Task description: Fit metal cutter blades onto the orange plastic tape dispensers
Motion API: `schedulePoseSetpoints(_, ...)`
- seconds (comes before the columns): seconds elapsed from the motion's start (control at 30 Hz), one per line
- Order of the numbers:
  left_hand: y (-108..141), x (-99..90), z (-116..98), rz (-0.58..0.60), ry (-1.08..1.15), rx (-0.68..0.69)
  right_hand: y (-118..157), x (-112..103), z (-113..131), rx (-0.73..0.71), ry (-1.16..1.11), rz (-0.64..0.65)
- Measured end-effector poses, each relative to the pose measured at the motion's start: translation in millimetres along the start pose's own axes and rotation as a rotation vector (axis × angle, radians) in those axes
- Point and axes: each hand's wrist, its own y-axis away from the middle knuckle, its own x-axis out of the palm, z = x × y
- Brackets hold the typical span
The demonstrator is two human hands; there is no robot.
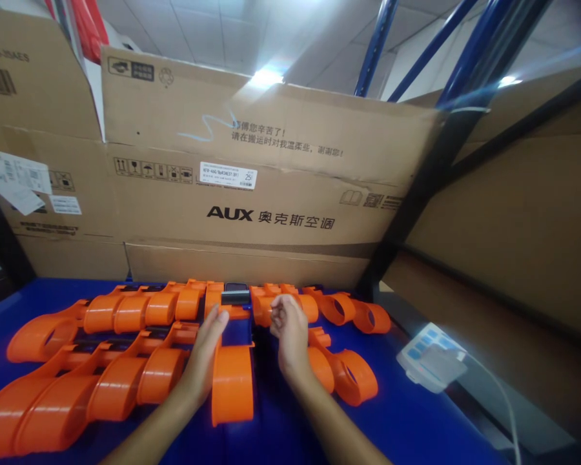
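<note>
A printed cardboard sheet [271, 194] rises behind the worktop [407, 413] like a back wall; the view does not show whether anything fixes it, and if it is loose, a knock from an outstretched arm could tip it forward over the pieces. On the blue worktop, two long rows of orange plastic pieces [119, 387] lie to the person's left, crowded so closely that they touch or overlap; a forearm sweeping sideways could drag several out of line. A smaller orange group [358, 374] lies to the right, beside the right wrist, and a turn of that wrist could nudge it.

Near the right edge sits a white power strip [430, 355] with a trailing cable [503, 394]; snagging that cable could pull the strip off.

The left hand [206, 345] is against the nearest orange piece [232, 384], at the front middle of the worktop between the forearms. Its thumb is extended, but its other fingers are hidden, so a grip cannot be confirmed; if it is slack, the piece could slip. The right hand [290, 329] has its fingers curled together, and whether they pinch anything cannot be told. Between the hands, slightly beyond them, lies a dark ridged bar [235, 297]; if its edge is sharp, a careless reach could scratch a fingertip.
</note>
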Motion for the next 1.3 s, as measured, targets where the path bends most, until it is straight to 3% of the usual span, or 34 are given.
schedulePoseSetpoints(0.1,4.3,6.9,-12.8,-0.069,0.003,-0.021,-3.7,-12.6,-0.9,-0.015,0.014,-0.023)
schedulePoseSetpoints(0.23,8.5,15.4,-28.3,-0.013,-0.015,-0.038,-0.3,-19.6,3.8,-0.029,0.044,-0.005)
schedulePoseSetpoints(0.47,9.0,13.2,-23.4,0.006,-0.106,0.000,27.5,-19.9,9.6,-0.025,0.122,0.338)
schedulePoseSetpoints(0.57,8.1,13.7,-23.7,0.031,-0.095,0.024,33.6,-21.5,10.8,0.005,0.101,0.407)
schedulePoseSetpoints(0.77,4.0,15.3,-22.3,0.094,-0.058,0.067,37.3,-16.1,11.2,0.016,0.180,0.381)
schedulePoseSetpoints(1.03,6.2,17.0,-27.0,0.052,-0.039,0.127,39.9,-17.2,6.1,0.074,0.233,0.380)
schedulePoseSetpoints(1.3,0.1,15.1,-24.7,0.061,-0.060,0.105,34.4,-17.6,5.0,-0.049,0.316,0.400)
